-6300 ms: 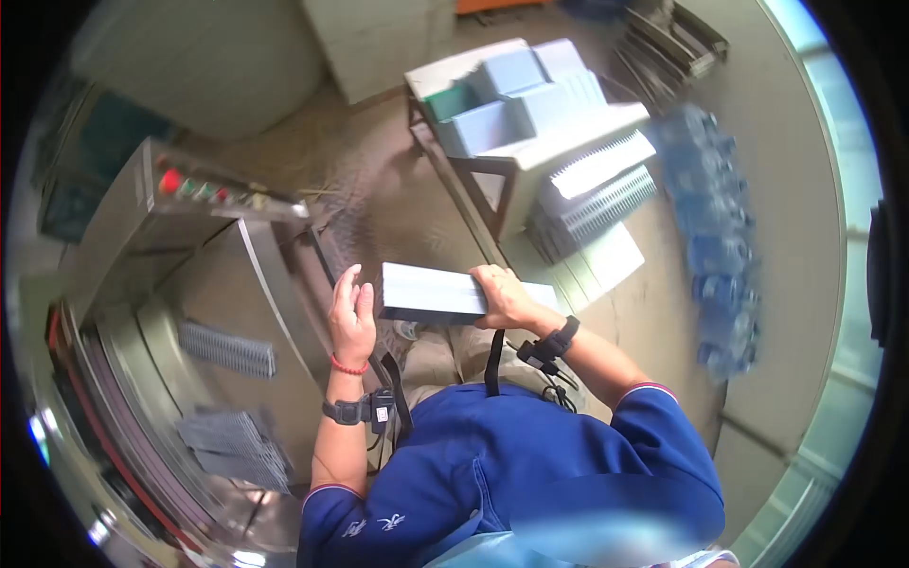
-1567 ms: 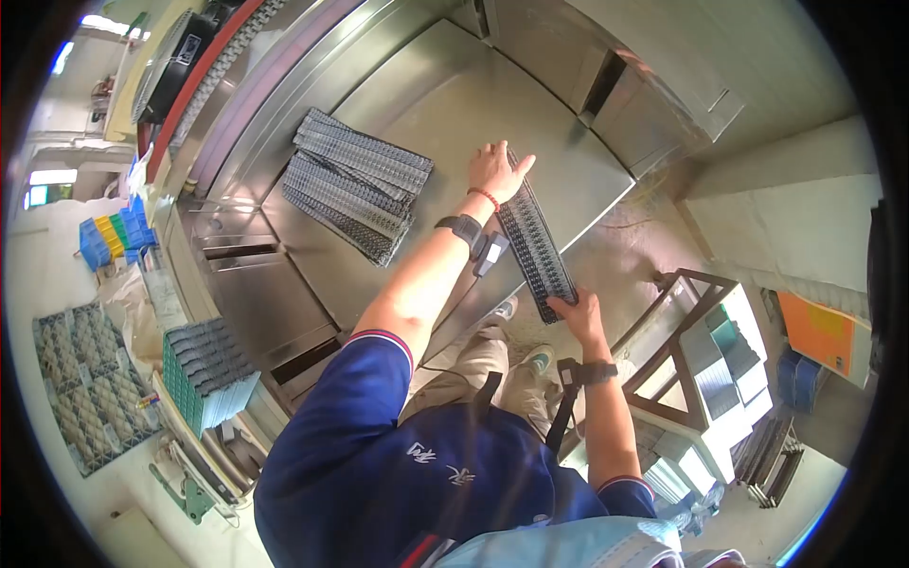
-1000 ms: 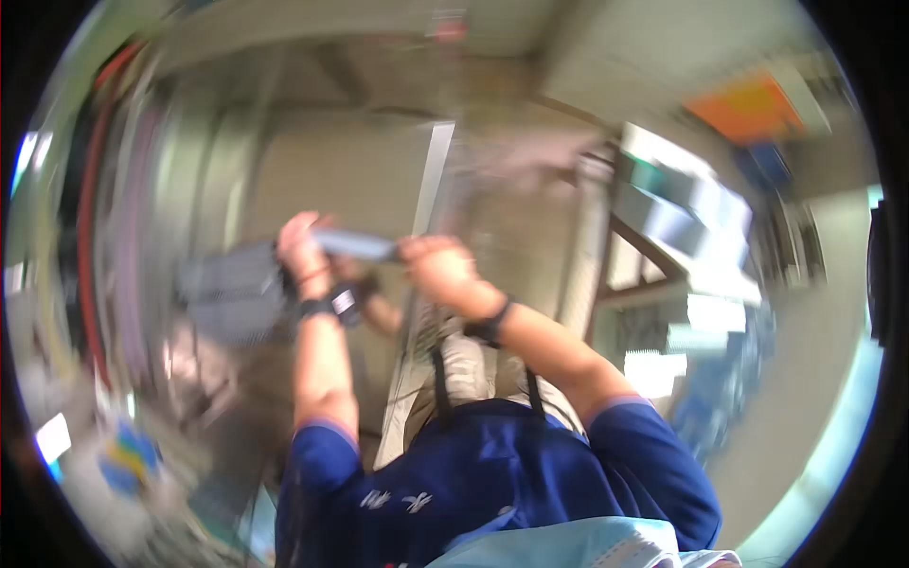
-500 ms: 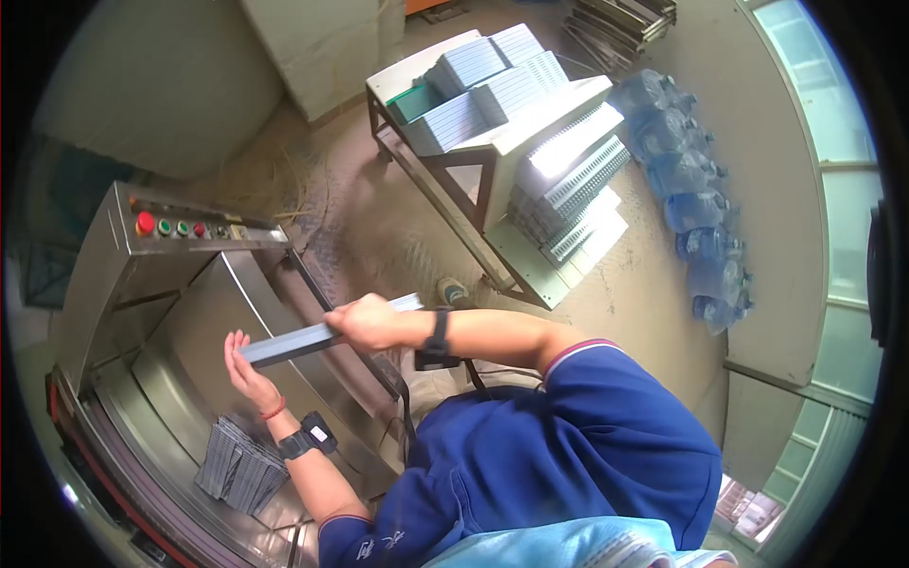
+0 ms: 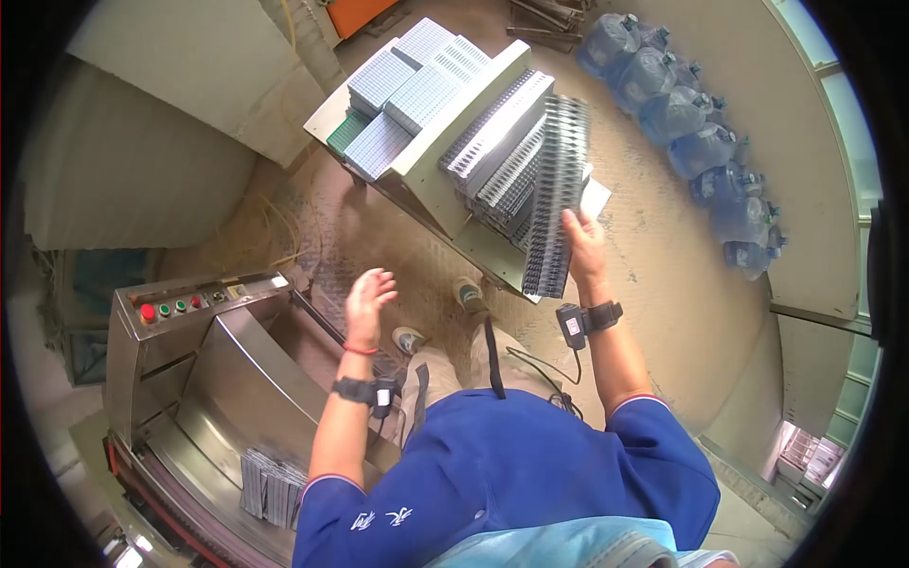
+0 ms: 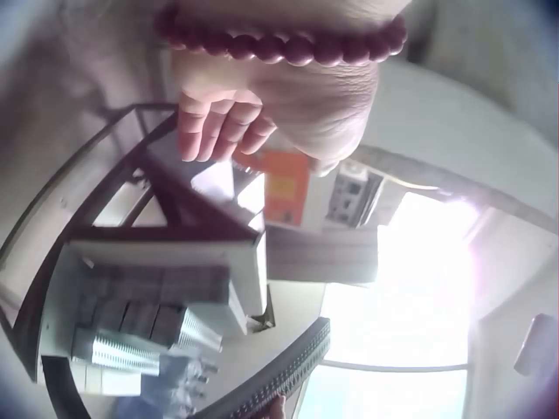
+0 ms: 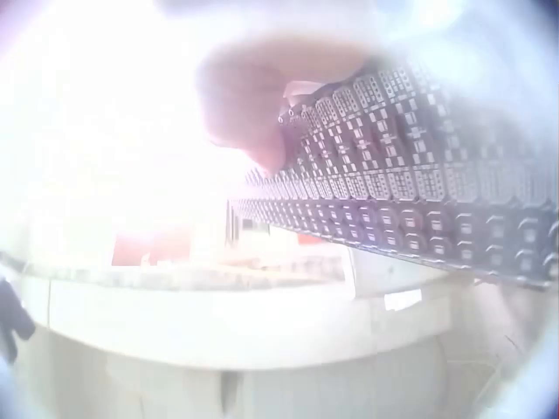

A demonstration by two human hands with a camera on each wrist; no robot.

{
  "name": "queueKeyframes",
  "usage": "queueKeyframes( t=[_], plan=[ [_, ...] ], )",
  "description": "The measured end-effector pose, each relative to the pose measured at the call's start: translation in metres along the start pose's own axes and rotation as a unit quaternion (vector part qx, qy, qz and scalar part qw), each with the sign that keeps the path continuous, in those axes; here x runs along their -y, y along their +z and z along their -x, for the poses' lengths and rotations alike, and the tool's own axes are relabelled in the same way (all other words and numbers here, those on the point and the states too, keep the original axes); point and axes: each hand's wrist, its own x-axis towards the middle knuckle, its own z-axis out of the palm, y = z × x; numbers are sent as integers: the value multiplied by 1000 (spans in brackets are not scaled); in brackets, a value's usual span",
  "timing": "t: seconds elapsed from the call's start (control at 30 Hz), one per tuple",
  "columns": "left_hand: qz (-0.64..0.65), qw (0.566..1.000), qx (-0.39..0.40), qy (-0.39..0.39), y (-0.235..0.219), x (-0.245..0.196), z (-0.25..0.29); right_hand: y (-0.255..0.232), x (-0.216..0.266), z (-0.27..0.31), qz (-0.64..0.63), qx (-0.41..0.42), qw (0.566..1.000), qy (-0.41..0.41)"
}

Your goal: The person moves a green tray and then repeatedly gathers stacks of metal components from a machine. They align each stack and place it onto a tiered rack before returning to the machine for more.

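Note:
The right hand (image 5: 586, 248) grips the lower part of a long dark patterned strip stack (image 5: 557, 180), which stands out over the stacks of strips (image 5: 497, 156) on the cart's near side. Close up in the right wrist view, the fingers (image 7: 253, 105) hold the edge of the patterned pieces (image 7: 376, 157). The left hand (image 5: 365, 301) is raised in the air beside the machine with nothing in it, its fingers relaxed and slightly bent. In the left wrist view that hand (image 6: 262, 105) hangs near a red bead bracelet (image 6: 297, 50), touching nothing.
Pale blocks (image 5: 417, 80) lie on the cart top (image 5: 327, 115). Large blue water bottles (image 5: 674, 109) line the wall at right. At lower left stands a steel machine (image 5: 227, 379) with coloured buttons, and grey strips (image 5: 272, 488) lie on it.
The person has turned from the machine towards the cart. The left hand has let go of the strip stack, and the right hand has carried it right, over the cart's stacks.

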Motion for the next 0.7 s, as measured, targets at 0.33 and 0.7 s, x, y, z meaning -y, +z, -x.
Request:
queueKeyframes(
  t=[0.33, 0.7],
  plan=[
    [100, 968, 32, -230, 161, 80, -52, -11, -80, -112, -155, -253, 955, 3],
    [208, 955, 0, -212, 217, 83, -127, -36, -7, -143, 611, 0, 783, 114]
  ],
)
